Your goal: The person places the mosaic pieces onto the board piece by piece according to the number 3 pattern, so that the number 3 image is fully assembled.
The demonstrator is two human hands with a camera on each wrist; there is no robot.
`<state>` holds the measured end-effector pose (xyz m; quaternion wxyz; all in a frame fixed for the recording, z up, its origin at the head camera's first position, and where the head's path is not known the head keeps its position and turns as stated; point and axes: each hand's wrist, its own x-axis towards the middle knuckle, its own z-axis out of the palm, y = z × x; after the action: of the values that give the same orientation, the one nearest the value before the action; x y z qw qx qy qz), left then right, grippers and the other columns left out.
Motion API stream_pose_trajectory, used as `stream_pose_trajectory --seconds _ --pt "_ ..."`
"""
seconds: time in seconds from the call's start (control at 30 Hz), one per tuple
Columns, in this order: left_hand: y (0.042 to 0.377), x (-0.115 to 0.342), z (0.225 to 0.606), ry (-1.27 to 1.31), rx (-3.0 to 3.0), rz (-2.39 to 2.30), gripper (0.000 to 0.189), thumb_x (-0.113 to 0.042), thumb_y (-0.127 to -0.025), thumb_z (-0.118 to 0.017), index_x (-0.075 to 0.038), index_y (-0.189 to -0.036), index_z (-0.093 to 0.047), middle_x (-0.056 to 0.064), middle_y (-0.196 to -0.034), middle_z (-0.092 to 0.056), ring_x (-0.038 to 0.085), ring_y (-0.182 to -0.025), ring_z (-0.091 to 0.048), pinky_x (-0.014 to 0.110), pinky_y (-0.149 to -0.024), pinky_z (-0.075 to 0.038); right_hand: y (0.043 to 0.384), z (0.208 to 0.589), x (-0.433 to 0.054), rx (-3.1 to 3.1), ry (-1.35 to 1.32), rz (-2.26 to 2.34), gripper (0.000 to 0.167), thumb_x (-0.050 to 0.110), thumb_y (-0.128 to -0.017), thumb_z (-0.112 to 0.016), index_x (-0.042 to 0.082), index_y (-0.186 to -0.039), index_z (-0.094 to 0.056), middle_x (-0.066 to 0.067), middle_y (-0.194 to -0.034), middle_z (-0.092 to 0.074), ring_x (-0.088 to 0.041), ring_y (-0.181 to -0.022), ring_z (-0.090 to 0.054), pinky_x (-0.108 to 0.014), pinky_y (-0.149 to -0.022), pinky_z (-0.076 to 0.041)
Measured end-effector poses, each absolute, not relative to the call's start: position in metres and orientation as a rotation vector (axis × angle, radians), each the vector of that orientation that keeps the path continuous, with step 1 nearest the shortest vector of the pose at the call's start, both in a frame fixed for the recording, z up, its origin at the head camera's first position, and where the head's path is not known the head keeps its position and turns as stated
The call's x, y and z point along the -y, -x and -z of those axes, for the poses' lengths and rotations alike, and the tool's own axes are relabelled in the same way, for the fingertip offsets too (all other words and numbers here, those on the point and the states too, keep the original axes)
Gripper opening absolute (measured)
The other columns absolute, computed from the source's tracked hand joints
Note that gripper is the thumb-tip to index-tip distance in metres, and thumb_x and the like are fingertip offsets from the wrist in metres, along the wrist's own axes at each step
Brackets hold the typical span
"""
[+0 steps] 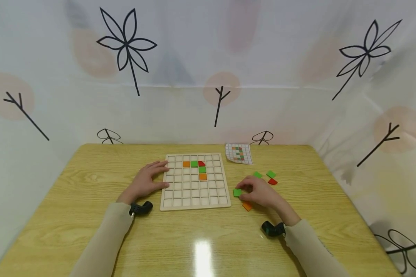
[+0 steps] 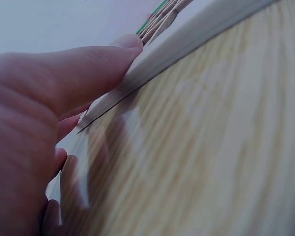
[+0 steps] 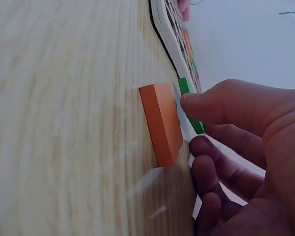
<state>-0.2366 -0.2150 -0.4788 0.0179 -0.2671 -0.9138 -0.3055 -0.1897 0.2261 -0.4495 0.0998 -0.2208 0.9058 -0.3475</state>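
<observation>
**1 flat green square tile (image 1: 237,192), pinched by right hand (image 1: 260,191)**

Head: just right of pale wooden grid board (image 1: 195,193), nearer right hand; 5 coloured pieces (image 1: 202,169) in cells. Left hand (image 1: 147,179), spread, on opposite edge.

Left wrist: against board's side.

Right wrist: flat orange piece (image 3: 163,125) just beside pinched tile.

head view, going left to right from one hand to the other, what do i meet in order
Left hand → wooden grid board → pinched green square tile → right hand, holding that tile.
</observation>
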Motion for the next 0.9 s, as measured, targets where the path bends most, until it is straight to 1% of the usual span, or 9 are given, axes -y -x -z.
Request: stream_pose_trajectory --seconds 0.2,0.33,0.43,0.67,0.73,0.9 --pt "0.2367 0.2148 0.4798 0.828 2.841 0.947 0.059 -0.04 -0.087 -0.076 -0.009 -0.136 -0.062 0.008 -0.155 -0.041 0.036 -0.146 -0.027 0.06 -0.115 -0.019 0.1902 0.4496 -0.2257 -2.663 0.649 1.052 0.027 0.012 -0.084 -0.077 0.01 -0.111 -0.073 0.001 -0.101 -0.064 -0.016 -0.088 -0.055 -0.032 -0.077 -0.049" --pt "0.2368 0.2147 0.4794 0.825 2.84 0.962 0.06 -0.04 -0.088 -0.076 -0.009 -0.137 -0.061 0.008 -0.156 -0.041 0.036 -0.146 -0.027 0.061 -0.115 -0.018 0.191 0.4503 -0.2263 -2.657 0.637 1.081 0.028 0.011 -0.083 -0.077 0.008 -0.111 -0.072 -0.001 -0.1 -0.064 -0.017 -0.087 -0.055 -0.031 -0.076 -0.049" --pt "0.2369 0.2145 0.4788 0.824 2.839 0.965 0.06 -0.04 -0.088 -0.076 -0.009 -0.137 -0.061 0.007 -0.156 -0.041 0.036 -0.146 -0.026 0.061 -0.115 -0.018 0.1913 0.4502 -0.2272 -2.668 0.62 1.105 0.028 0.01 -0.083 -0.076 0.008 -0.111 -0.072 -0.001 -0.1 -0.064 -0.018 -0.088 -0.056 -0.032 -0.078 -0.05" --pt "0.2372 0.2154 0.479 0.807 2.854 0.95 0.062 -0.043 -0.087 -0.075 -0.011 -0.138 -0.061 0.006 -0.156 -0.041 0.035 -0.146 -0.027 0.061 -0.115 -0.02 0.1891 0.4471 -0.2293 -2.689 0.568 1.169 0.027 0.007 -0.086 -0.072 0.006 -0.113 -0.071 -0.004 -0.106 -0.065 -0.021 -0.094 -0.058 -0.041 -0.085 -0.052" --pt "0.237 0.2156 0.4789 0.808 2.856 0.951 0.062 -0.043 -0.087 -0.075 -0.011 -0.138 -0.061 0.006 -0.156 -0.041 0.035 -0.146 -0.026 0.061 -0.115 -0.02 0.1885 0.4461 -0.2298 -2.695 0.549 1.18 0.027 0.007 -0.086 -0.072 0.005 -0.114 -0.071 -0.005 -0.107 -0.065 -0.021 -0.095 -0.059 -0.042 -0.086 -0.052" --pt "0.2363 0.2155 0.4786 0.81 2.85 0.965 0.062 -0.043 -0.087 -0.075 -0.01 -0.138 -0.06 0.006 -0.156 -0.04 0.035 -0.146 -0.026 0.061 -0.115 -0.019 0.1876 0.4449 -0.2306 -2.701 0.547 1.211 0.027 0.006 -0.088 -0.072 0.002 -0.114 -0.071 -0.008 -0.108 -0.065 -0.023 -0.095 -0.06 -0.041 -0.084 -0.053"
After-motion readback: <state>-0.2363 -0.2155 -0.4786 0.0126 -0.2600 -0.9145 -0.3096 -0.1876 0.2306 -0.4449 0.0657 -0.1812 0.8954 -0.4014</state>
